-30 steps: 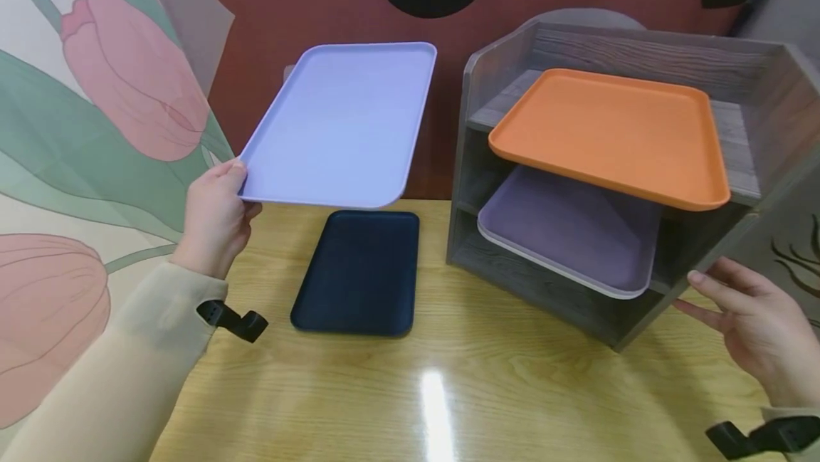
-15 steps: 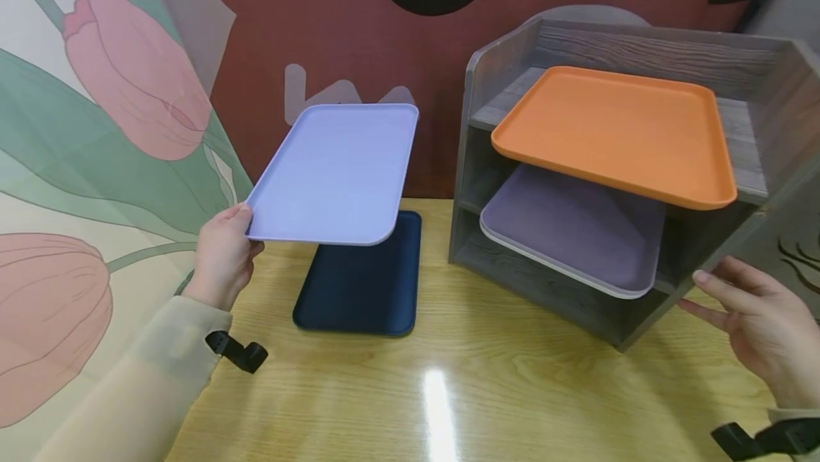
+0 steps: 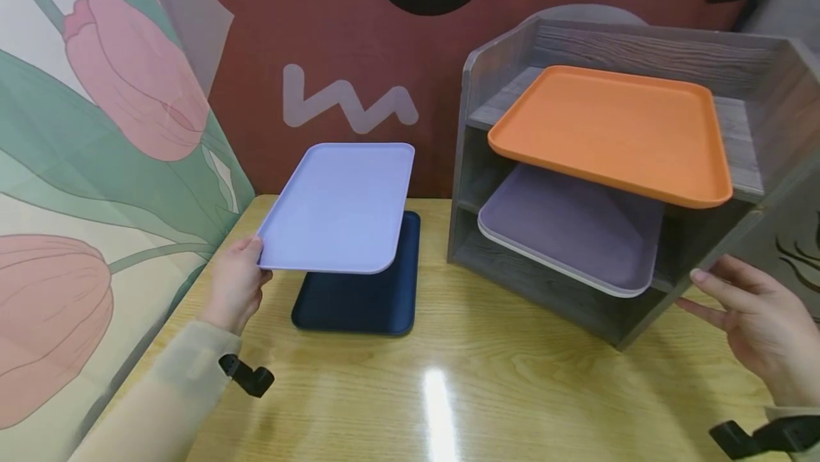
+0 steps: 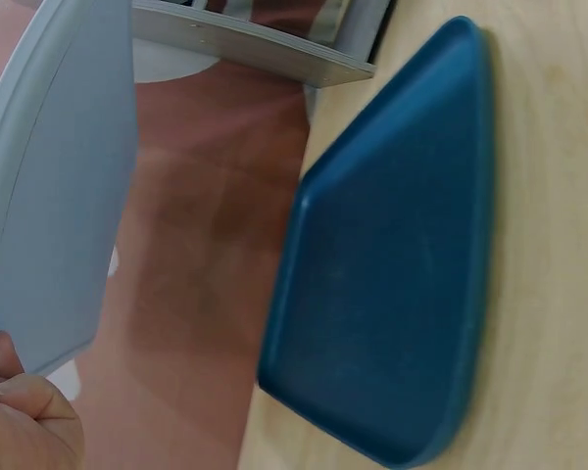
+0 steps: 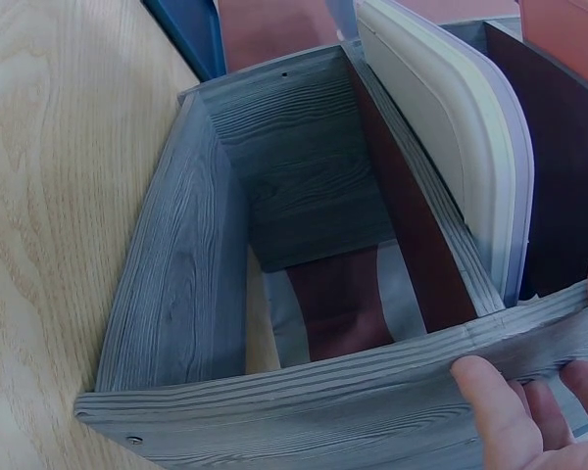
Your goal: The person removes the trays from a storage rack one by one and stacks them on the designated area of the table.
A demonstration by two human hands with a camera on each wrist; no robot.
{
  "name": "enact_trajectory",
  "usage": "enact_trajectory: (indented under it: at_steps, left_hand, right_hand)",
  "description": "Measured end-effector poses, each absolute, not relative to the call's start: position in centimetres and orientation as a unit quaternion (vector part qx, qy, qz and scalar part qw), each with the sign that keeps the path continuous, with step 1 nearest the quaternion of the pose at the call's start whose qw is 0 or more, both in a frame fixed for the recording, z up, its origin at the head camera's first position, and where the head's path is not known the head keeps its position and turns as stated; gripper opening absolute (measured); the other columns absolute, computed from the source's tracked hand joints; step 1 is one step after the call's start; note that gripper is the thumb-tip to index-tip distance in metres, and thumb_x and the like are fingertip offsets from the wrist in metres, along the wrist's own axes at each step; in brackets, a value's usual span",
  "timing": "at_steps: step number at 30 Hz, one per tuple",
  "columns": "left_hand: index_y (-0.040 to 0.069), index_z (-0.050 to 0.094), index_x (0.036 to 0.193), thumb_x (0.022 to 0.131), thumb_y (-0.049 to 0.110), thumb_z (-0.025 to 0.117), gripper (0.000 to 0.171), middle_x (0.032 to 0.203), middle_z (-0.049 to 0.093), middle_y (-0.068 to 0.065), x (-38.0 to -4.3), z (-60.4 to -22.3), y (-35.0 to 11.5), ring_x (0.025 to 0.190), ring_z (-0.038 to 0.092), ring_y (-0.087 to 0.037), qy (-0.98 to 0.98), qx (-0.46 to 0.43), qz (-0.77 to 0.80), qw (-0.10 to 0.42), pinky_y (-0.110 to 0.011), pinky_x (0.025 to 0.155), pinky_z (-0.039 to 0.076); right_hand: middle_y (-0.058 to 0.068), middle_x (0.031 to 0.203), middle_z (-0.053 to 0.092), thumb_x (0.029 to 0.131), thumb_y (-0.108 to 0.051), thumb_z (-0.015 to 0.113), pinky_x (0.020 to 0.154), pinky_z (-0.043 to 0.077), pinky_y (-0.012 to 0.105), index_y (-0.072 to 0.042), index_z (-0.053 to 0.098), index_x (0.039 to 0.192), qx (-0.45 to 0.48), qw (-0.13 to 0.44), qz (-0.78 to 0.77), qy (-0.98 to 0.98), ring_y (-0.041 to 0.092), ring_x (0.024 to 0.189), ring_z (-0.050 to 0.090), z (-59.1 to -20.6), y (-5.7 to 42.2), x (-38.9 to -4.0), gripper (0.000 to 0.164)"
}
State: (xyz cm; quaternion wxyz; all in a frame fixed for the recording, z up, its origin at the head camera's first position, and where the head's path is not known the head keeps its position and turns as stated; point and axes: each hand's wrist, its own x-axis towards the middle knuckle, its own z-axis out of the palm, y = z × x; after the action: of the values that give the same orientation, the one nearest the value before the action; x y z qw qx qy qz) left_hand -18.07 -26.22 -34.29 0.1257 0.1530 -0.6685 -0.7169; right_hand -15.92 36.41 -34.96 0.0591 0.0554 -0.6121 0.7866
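Note:
My left hand (image 3: 233,287) pinches the near left corner of a lilac tray (image 3: 339,206), thumb on top and fingers below. This tray hangs tilted above a dark navy tray (image 3: 359,309) lying on the table, hiding its far part in the head view. From the left wrist view, a gap shows between the lilac tray (image 4: 59,186) and the navy tray (image 4: 382,255). With fingers spread, my right hand (image 3: 762,319) touches the side panel of a grey wooden shelf (image 3: 724,241); in the right wrist view its fingertips (image 5: 480,377) lie at the panel's edge.
An orange tray (image 3: 615,134) sits on the shelf's upper level, jutting past its front. On the level below, a purple tray (image 3: 570,227) rests over a whitish tray (image 5: 421,108), also jutting out. Printed cloths (image 3: 320,35) stand behind and left of the wooden table (image 3: 359,391).
My left hand has lowered the lilac tray from high up toward the navy tray, which it now partly covers in view. My right hand stays at the shelf's side.

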Motion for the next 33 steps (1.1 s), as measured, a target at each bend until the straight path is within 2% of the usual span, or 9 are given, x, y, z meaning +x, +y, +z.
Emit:
enact_trajectory:
  at_steps: [8, 13, 21, 26, 29, 33]
  left_hand:
    - [-0.012, 0.044, 0.131, 0.105, 0.023, 0.035, 0.044, 0.073, 0.059, 0.006, -18.1, -36.6, -26.2, 0.049, 0.038, -0.005, -0.682, 0.168, -0.702, 0.120, -0.017, 0.048, 0.030]
    - [-0.014, 0.048, 0.125, 0.104, 0.022, 0.035, 0.042, 0.069, 0.057, 0.007, -18.0, -37.8, -26.0, 0.048, 0.038, -0.005, -0.695, 0.171, -0.687, 0.124, -0.018, 0.048, 0.030]
    - [-0.014, 0.043, 0.134, 0.105, 0.021, 0.034, 0.047, 0.078, 0.058, 0.004, -18.0, -39.2, -26.1, 0.052, 0.039, -0.006, -0.710, 0.172, -0.674, 0.113, -0.018, 0.050, 0.033]
    - [-0.009, 0.043, 0.138, 0.105, 0.025, 0.034, 0.048, 0.081, 0.058, 0.002, -17.8, -39.9, -26.1, 0.055, 0.041, -0.008, -0.729, 0.195, -0.649, 0.095, -0.019, 0.048, 0.031]
    - [-0.011, 0.043, 0.137, 0.105, 0.025, 0.034, 0.049, 0.082, 0.057, 0.002, -17.7, -40.3, -25.9, 0.058, 0.043, -0.009, -0.734, 0.197, -0.643, 0.096, -0.020, 0.051, 0.034]
    - [-0.014, 0.044, 0.134, 0.104, 0.020, 0.034, 0.046, 0.077, 0.057, 0.004, -17.8, -40.9, -25.6, 0.055, 0.042, -0.007, -0.726, 0.187, -0.653, 0.108, -0.020, 0.053, 0.037]
  right_hand:
    - [0.000, 0.090, 0.053, 0.094, 0.007, 0.053, 0.066, 0.057, 0.031, -0.005, 0.059, 0.090, 0.058, 0.058, 0.794, -0.602, 0.011, 0.083, 0.059, -35.0, 36.4, -16.0, 0.014]
    - [0.001, 0.090, 0.052, 0.094, 0.008, 0.053, 0.067, 0.057, 0.031, -0.004, 0.059, 0.092, 0.065, 0.058, 0.792, -0.604, 0.011, 0.081, 0.058, -35.0, 36.4, -16.0, 0.014]
    - [0.000, 0.091, 0.051, 0.094, 0.007, 0.054, 0.067, 0.057, 0.030, -0.005, 0.058, 0.091, 0.056, 0.062, 0.792, -0.605, 0.011, 0.082, 0.058, -35.1, 36.4, -16.0, 0.013]
    - [0.001, 0.091, 0.053, 0.094, 0.008, 0.053, 0.067, 0.057, 0.031, -0.005, 0.059, 0.091, 0.061, 0.056, 0.794, -0.602, 0.011, 0.084, 0.059, -35.1, 36.5, -15.9, 0.015]
    - [0.000, 0.091, 0.053, 0.094, 0.008, 0.053, 0.067, 0.057, 0.031, -0.005, 0.059, 0.091, 0.061, 0.055, 0.794, -0.603, 0.011, 0.084, 0.059, -35.1, 36.5, -15.9, 0.015]
    - [0.000, 0.090, 0.054, 0.094, 0.008, 0.053, 0.066, 0.057, 0.031, -0.005, 0.060, 0.090, 0.060, 0.056, 0.794, -0.603, 0.011, 0.083, 0.059, -35.1, 36.4, -15.9, 0.016]
